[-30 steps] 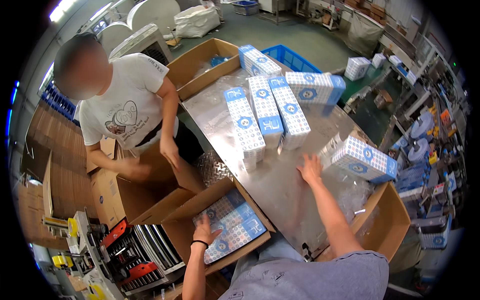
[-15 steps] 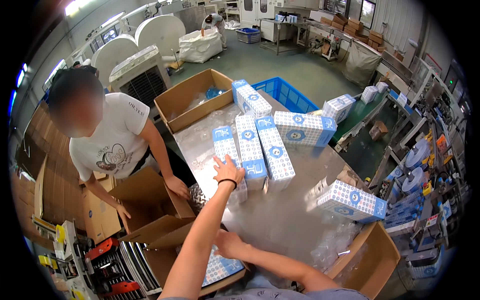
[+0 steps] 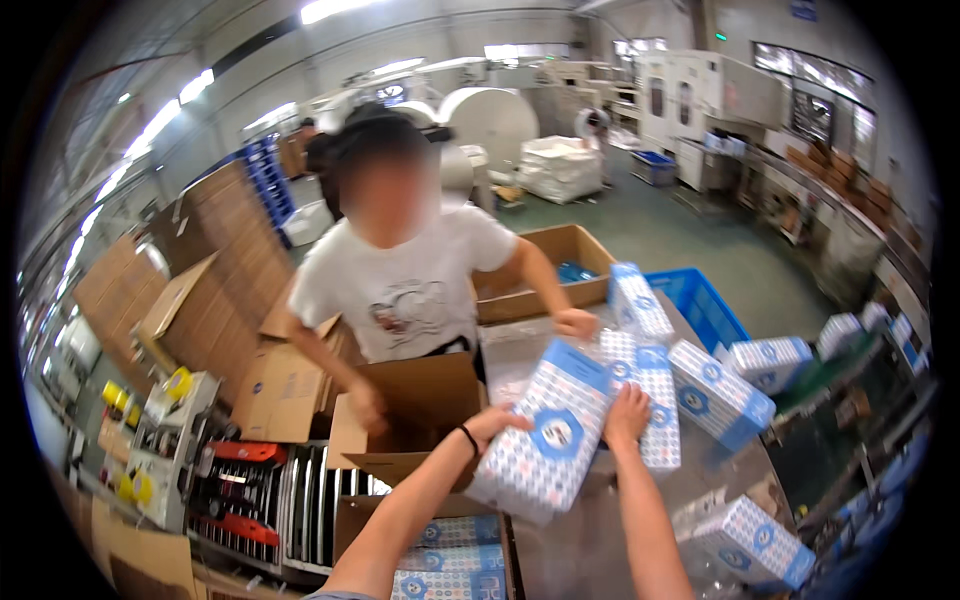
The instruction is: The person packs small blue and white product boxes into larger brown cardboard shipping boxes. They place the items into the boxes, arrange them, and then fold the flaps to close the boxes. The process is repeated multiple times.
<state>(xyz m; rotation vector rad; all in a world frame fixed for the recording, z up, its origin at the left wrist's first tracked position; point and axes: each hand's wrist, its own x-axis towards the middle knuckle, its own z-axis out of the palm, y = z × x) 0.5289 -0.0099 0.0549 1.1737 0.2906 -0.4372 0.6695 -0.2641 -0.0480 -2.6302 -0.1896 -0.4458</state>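
Note:
I hold a blue-and-white patterned package (image 3: pixel 545 440) tilted above the near end of the shiny table (image 3: pixel 590 545). My left hand (image 3: pixel 494 422), with a black band on the wrist, grips its left edge. My right hand (image 3: pixel 628 410) presses on its right edge, next to another pack (image 3: pixel 655 400) lying on the table. Below my left forearm an open cardboard box (image 3: pixel 345 515) holds similar packages (image 3: pixel 450 560) laid flat.
A co-worker in a white T-shirt (image 3: pixel 400 290) leans in opposite, one hand (image 3: pixel 577 322) on a pack, the other (image 3: pixel 366 405) on a cardboard box flap. More packs (image 3: pixel 718 392) lie across the table. A blue crate (image 3: pixel 705 300) and an open box (image 3: pixel 545 260) stand behind.
My left hand reached out to the packs on the table; now both hands hold one pack, lifted and drawn toward me. The co-worker has leaned in over the table.

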